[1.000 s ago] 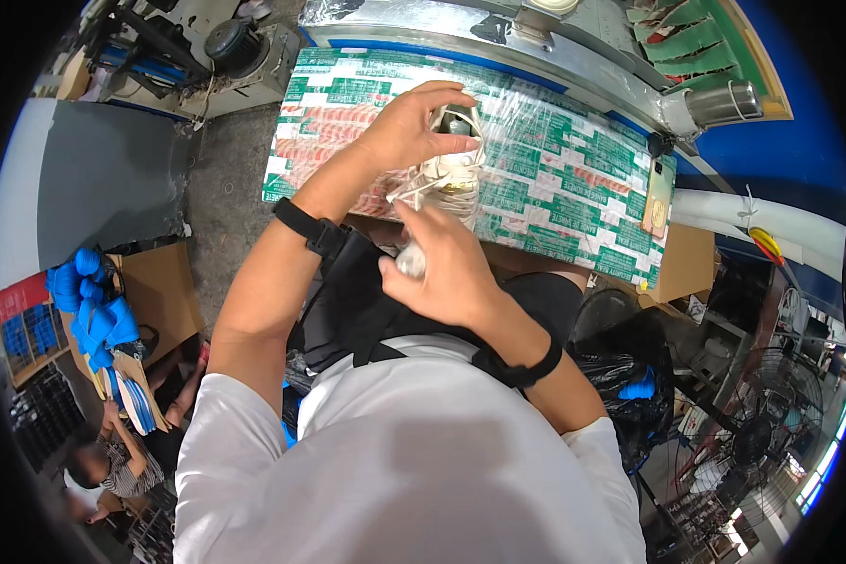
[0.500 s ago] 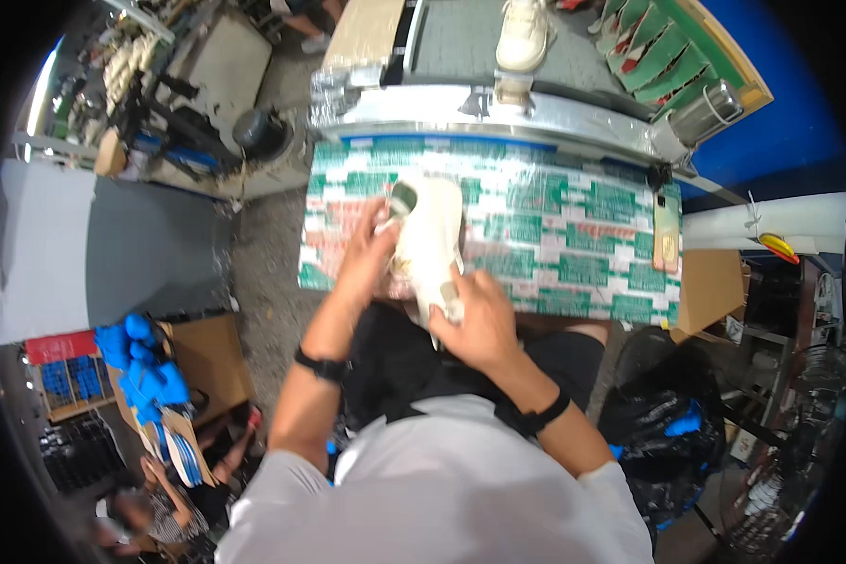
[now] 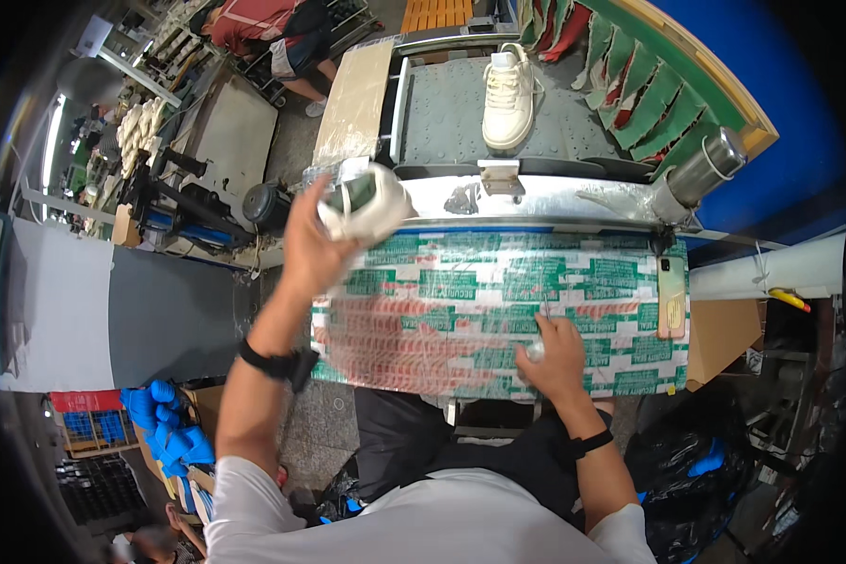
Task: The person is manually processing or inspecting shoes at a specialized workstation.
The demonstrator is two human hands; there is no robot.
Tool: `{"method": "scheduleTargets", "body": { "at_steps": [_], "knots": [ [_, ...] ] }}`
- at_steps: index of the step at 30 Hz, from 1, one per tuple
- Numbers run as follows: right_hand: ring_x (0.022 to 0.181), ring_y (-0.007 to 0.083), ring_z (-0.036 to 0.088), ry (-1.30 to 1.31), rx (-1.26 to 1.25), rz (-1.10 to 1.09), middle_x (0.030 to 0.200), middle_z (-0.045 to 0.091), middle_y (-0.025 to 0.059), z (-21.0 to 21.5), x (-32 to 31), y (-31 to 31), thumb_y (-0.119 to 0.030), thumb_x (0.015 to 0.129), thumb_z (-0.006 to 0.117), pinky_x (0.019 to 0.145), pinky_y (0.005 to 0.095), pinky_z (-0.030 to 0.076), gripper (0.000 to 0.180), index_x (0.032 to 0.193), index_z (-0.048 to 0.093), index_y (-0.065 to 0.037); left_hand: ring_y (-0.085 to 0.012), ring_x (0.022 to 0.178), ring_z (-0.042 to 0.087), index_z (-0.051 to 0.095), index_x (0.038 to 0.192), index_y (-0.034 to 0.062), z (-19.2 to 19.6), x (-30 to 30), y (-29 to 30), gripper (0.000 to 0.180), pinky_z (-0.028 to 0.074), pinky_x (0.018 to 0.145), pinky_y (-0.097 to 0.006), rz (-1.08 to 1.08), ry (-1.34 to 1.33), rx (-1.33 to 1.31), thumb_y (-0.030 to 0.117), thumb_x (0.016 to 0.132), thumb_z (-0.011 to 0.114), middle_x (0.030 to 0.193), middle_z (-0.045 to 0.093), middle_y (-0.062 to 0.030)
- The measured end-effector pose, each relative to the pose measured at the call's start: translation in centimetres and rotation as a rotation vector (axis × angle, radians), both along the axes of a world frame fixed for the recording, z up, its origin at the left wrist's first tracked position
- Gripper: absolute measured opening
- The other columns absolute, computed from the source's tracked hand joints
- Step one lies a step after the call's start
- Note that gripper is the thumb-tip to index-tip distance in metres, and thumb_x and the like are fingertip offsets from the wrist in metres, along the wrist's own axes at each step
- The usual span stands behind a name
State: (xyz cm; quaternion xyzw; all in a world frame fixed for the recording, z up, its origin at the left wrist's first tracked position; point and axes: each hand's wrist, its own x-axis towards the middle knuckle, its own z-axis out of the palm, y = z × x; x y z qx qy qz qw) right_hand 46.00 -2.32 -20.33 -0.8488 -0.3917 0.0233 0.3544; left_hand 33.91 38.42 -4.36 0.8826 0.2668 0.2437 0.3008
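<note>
left hand (image 3: 312,246) lifted shoe (image 3: 365,199) past table (image 3: 498,310) edge, right hand (image 3: 553,352) down

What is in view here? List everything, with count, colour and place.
shoe: one, white, lifted in the left hand above the table's far left corner
shoe on conveyor: one, cream white, upright on the grey belt beyond the table
table: one, covered in green, red and white printed sheet under clear film, in front of the person
phone: one, pale green, flat at the table's right edge
metal flask: one, silver, at the right far corner
blue gloves: a heap, blue, on the floor at lower left
left hand: raised, fingers closed around the shoe
right hand: resting on the table, closed on a small object I cannot identify
</note>
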Motion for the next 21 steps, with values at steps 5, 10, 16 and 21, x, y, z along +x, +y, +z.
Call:
{"method": "scheduleTargets", "body": {
  "at_steps": [5, 10, 16, 21],
  "knots": [
    [0.102, 0.0358, 0.064, -0.195, -0.080, -0.002, 0.110, 0.064, 0.0128, -0.5, 0.5, -0.3, -0.033, 0.080, 0.087, 0.088, 0.0503, 0.054, 0.051, 0.123, 0.079, -0.009, -0.0384, 0.143, 0.063, 0.051, 0.166, 0.0142, 3.3, 13.8, 12.8, 0.104, 0.051, 0.120, -0.044, -0.114, 0.173, 0.170, 0.004, 0.073, 0.096, 0.151, 0.068, -0.0194],
    [0.097, 0.0348, 0.066, -0.213, -0.033, 0.037, 0.113, 0.066, 0.0133, -1.3, 0.6, 0.4, -0.037, 0.079, 0.087, 0.085, 0.0490, 0.055, 0.044, 0.115, 0.082, -0.012, -0.0429, 0.157, 0.049, 0.047, 0.172, 0.0215, -1.8, 20.6, 22.7, 0.101, 0.044, 0.126, -0.060, 0.017, 0.508, 0.402, 0.014, 0.079, 0.084, 0.177, 0.039, -0.0183],
    [0.097, 0.0330, 0.066, -0.165, -0.087, 0.029, 0.113, 0.065, 0.0115, -1.1, 1.0, -0.1, -0.038, 0.078, 0.087, 0.084, 0.0468, 0.055, 0.043, 0.113, 0.081, -0.014, -0.0449, 0.138, 0.066, 0.067, 0.146, -0.0048, -5.2, 34.0, 4.6, 0.091, 0.053, 0.115, -0.052, -0.087, 0.336, 0.113, 0.051, 0.081, 0.098, 0.150, 0.066, -0.0321],
    [0.098, 0.0309, 0.066, -0.186, -0.040, 0.024, 0.113, 0.064, 0.0094, -1.1, 1.3, 0.5, -0.039, 0.078, 0.087, 0.085, 0.0456, 0.054, 0.041, 0.111, 0.080, -0.015, -0.0344, 0.116, 0.079, 0.072, 0.136, -0.0087, -9.7, 40.6, 3.7, 0.086, 0.062, 0.100, -0.047, -0.143, 0.299, -0.348, 0.055, 0.083, 0.097, 0.126, 0.080, -0.0245]
  ]
}}
